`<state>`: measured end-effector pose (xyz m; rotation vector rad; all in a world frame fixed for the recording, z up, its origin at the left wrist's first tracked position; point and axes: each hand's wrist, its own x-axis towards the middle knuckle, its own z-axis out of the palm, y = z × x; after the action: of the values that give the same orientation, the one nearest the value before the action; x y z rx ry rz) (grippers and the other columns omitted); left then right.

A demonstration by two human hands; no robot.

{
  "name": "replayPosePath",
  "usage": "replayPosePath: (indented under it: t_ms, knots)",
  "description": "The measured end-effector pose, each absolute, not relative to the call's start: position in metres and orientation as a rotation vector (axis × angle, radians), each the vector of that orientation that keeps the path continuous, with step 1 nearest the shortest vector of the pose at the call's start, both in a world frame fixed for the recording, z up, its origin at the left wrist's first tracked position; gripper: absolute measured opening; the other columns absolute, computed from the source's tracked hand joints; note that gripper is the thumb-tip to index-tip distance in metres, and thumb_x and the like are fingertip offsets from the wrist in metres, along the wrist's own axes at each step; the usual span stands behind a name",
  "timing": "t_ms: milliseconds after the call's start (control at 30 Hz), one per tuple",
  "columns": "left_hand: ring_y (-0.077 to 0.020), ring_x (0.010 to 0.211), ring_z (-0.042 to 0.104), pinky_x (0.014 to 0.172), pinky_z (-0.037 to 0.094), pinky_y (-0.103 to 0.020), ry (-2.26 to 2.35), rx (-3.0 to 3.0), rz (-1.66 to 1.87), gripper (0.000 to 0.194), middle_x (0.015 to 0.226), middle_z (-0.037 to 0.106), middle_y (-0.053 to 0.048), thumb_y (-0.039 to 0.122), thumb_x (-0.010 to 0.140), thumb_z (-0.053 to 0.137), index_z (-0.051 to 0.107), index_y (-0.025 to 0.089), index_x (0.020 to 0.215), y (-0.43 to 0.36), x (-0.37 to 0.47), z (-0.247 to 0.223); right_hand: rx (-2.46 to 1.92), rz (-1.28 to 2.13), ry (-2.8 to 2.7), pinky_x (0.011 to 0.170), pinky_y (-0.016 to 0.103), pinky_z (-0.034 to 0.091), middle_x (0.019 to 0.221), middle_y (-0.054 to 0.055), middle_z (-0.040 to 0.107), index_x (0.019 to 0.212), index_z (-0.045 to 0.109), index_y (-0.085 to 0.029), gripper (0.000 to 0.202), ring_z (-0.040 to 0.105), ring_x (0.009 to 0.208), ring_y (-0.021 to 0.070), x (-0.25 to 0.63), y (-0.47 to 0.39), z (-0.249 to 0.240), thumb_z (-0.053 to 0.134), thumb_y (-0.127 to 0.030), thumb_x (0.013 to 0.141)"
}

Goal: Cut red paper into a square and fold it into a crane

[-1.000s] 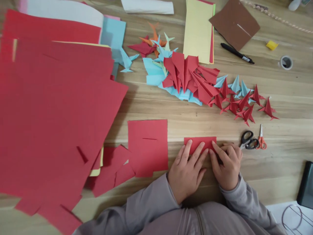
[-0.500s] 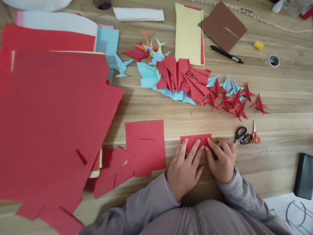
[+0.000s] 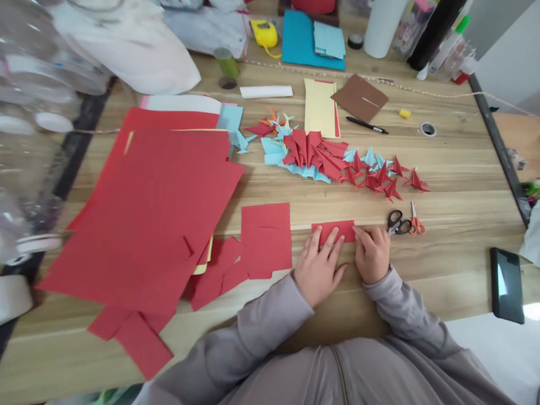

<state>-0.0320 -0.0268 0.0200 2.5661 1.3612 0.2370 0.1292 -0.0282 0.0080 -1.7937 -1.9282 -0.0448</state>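
Observation:
A small red paper rectangle (image 3: 348, 231) lies flat on the wooden table in front of me. My left hand (image 3: 319, 265) rests on it with fingers spread, fingertips pressing its left and middle parts. At the paper's right end, my right hand (image 3: 372, 253) has its fingers curled, with thumb and index finger together at the edge. Left of my hands lies a larger red square sheet (image 3: 265, 247). Black-handled scissors (image 3: 399, 224) and small orange-handled scissors (image 3: 417, 224) lie just beyond my right hand.
Large red sheets (image 3: 156, 208) cover the left side. Folded red paper pieces (image 3: 310, 151) and small red folded figures (image 3: 381, 175) lie behind my hands. Further back are yellow paper (image 3: 319, 109), brown paper (image 3: 360, 98) and a pen (image 3: 367, 125). A phone (image 3: 507, 285) sits at right.
The view has tilted up and widened, showing more of the table's back and sides. My right hand has slid to the paper's right end, while my left hand stays on the paper.

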Motion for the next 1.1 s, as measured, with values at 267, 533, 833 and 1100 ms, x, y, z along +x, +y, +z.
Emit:
replayPosePath:
  t_ms: [267, 533, 833, 1100]
  knots:
    - [-0.0373, 0.134, 0.025, 0.108, 0.028, -0.048, 1.36, 2.64, 0.303, 0.059, 0.148, 0.035, -0.005, 0.045, 0.086, 0.041, 0.044, 0.016, 0.137, -0.025, -0.032, 0.01, -1.531, -0.264, -2.26, 0.101, 0.044, 0.027, 0.084, 0.006, 0.066, 0.086, 0.067, -0.017, 0.017, 0.055, 0.091, 0.0191, 0.124, -0.031, 0.008, 0.051, -0.021, 0.088]
    - [-0.0362, 0.137, 0.02, 0.11, 0.025, -0.047, 1.32, 2.687, 0.268, 0.063, 0.149, 0.033, -0.006, 0.048, 0.086, 0.04, 0.04, 0.011, 0.138, -0.023, -0.034, 0.006, -1.418, -0.358, -2.464, 0.102, 0.043, 0.028, 0.091, 0.01, 0.065, 0.103, 0.066, -0.013, 0.035, 0.055, 0.088, 0.0214, 0.133, -0.031, 0.005, 0.048, -0.041, 0.09]
    - [-0.0295, 0.138, 0.023, 0.113, 0.02, -0.043, 1.377, 2.692, 0.187, 0.069, 0.148, 0.032, -0.011, 0.051, 0.088, 0.035, 0.037, 0.005, 0.138, -0.027, -0.053, 0.004, -1.455, -0.33, -2.473, 0.102, 0.046, 0.028, 0.085, 0.009, 0.065, 0.103, 0.067, -0.016, 0.029, 0.057, 0.082, 0.021, 0.132, -0.028, 0.003, 0.052, -0.035, 0.088]
    - [-0.0291, 0.136, 0.03, 0.113, 0.022, -0.044, 1.457, 2.675, 0.126, 0.06, 0.145, 0.038, -0.009, 0.042, 0.088, 0.038, 0.042, 0.008, 0.136, -0.032, -0.072, 0.013, -1.402, -0.212, -2.333, 0.095, 0.04, 0.041, 0.09, 0.009, 0.071, 0.085, 0.071, -0.016, 0.025, 0.06, 0.085, 0.0199, 0.14, -0.023, -0.007, 0.048, -0.021, 0.089]
